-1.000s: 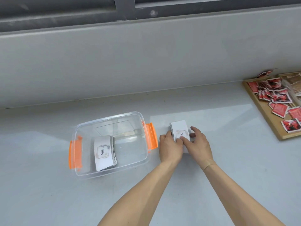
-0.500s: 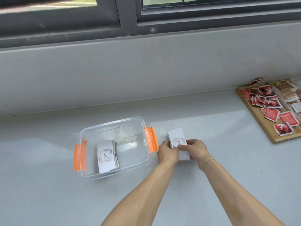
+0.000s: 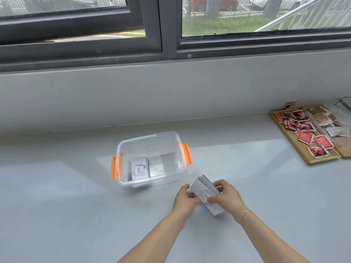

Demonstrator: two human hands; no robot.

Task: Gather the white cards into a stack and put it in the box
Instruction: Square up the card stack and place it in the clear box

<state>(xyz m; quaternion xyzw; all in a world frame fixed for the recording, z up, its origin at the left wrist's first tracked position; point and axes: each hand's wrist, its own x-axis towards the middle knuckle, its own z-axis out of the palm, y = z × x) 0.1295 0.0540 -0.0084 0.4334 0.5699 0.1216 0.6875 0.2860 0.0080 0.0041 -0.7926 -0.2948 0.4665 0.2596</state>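
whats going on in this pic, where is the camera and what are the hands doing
No machine here: the camera is worn on a person's head and looks down at their two bare hands. The left hand and right hand together hold a stack of white cards, tilted, just above a grey counter under a window. To the left stands a clear box with orange latches and no lid; another card stack marked "love" lies inside it. Far right, a wooden tray holds red packets.
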